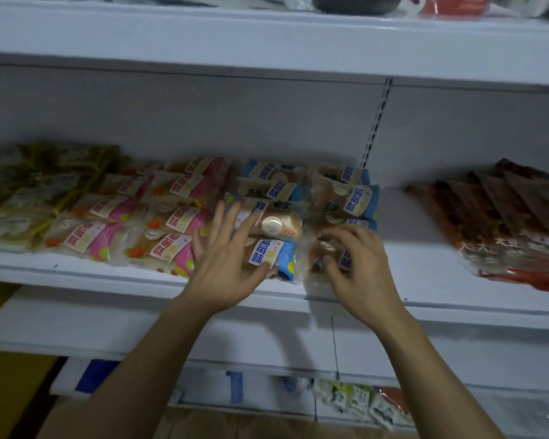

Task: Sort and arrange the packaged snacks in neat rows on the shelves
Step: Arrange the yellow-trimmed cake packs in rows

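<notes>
Your left hand (225,264) lies spread on a blue pack (271,256) at the shelf (425,280) front; your right hand (355,264) pinches the neighbouring pack (319,259). Pink packs (133,217) lie left.

The white painted metal shelf (425,280) has a smooth, matt finish; its slotted metal upright (376,122) looks the same. The blue-labelled clear plastic bread packs (271,253) and the pink-labelled clear plastic bread packs (86,239) are glossy film, lightly wrinkled, with smooth printed labels. The reddish-brown plastic snack bags (501,223) are glossy. The green-and-yellow plastic packets (29,191) appear shiny, blurred.
</notes>
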`<action>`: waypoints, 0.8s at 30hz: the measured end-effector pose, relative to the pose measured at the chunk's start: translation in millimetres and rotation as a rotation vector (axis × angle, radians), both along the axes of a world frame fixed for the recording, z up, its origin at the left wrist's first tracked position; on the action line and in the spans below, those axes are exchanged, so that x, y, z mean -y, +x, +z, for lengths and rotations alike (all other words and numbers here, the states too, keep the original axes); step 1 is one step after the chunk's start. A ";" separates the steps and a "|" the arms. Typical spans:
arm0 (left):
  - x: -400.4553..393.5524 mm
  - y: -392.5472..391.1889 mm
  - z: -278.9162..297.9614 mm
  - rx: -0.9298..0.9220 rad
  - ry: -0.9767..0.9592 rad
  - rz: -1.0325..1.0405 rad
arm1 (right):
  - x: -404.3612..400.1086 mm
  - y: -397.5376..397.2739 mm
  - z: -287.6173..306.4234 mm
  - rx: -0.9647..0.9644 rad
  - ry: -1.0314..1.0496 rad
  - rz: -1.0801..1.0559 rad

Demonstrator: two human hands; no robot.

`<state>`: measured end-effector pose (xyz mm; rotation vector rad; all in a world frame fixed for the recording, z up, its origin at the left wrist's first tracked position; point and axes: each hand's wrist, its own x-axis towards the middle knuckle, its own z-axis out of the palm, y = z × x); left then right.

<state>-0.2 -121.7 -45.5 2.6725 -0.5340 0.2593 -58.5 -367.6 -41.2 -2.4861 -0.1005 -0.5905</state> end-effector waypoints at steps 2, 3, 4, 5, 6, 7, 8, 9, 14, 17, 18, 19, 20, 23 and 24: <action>-11.4 -6.6 3.0 0.021 -0.049 0.066 | -7.8 8.6 7.9 0.041 0.003 0.052; -18.0 -10.2 5.1 0.031 -0.070 0.100 | -13.0 12.8 11.3 0.058 0.011 0.075; -24.9 -13.6 7.2 0.044 -0.085 0.132 | -18.9 16.6 14.7 0.073 0.022 0.099; -31.8 -17.2 9.6 0.060 -0.093 0.163 | -25.1 20.5 17.4 0.083 0.034 0.125; -38.6 -20.6 12.1 0.075 -0.095 0.193 | -31.5 24.6 19.6 0.091 0.043 0.150; -45.6 -23.4 14.3 0.087 -0.093 0.222 | -38.1 28.8 21.6 0.095 0.049 0.174; -52.7 -25.9 16.6 0.096 -0.092 0.246 | -45.2 32.6 23.9 0.093 0.055 0.194; -59.8 -27.8 18.1 0.103 -0.091 0.265 | -52.6 35.9 26.2 0.088 0.063 0.209; -89.8 -28.3 21.9 0.085 -0.083 0.298 | -89.1 46.9 25.9 0.078 0.122 0.249; -108.9 -19.3 20.8 0.082 -0.094 0.289 | -111.5 53.5 25.8 0.071 0.116 0.249; -116.7 -15.7 21.0 0.081 -0.094 0.281 | -119.8 56.6 26.1 0.061 0.110 0.251; -125.4 -12.4 21.7 0.083 -0.089 0.272 | -128.6 59.3 26.5 0.045 0.102 0.260; -135.7 -8.6 23.0 0.089 -0.089 0.265 | -138.6 62.0 27.6 0.028 0.093 0.271; -168.8 3.5 32.5 0.106 -0.124 0.259 | -166.6 73.5 31.6 -0.031 0.028 0.272; -180.2 8.4 35.3 0.101 -0.129 0.261 | -174.0 77.6 32.3 -0.049 -0.006 0.253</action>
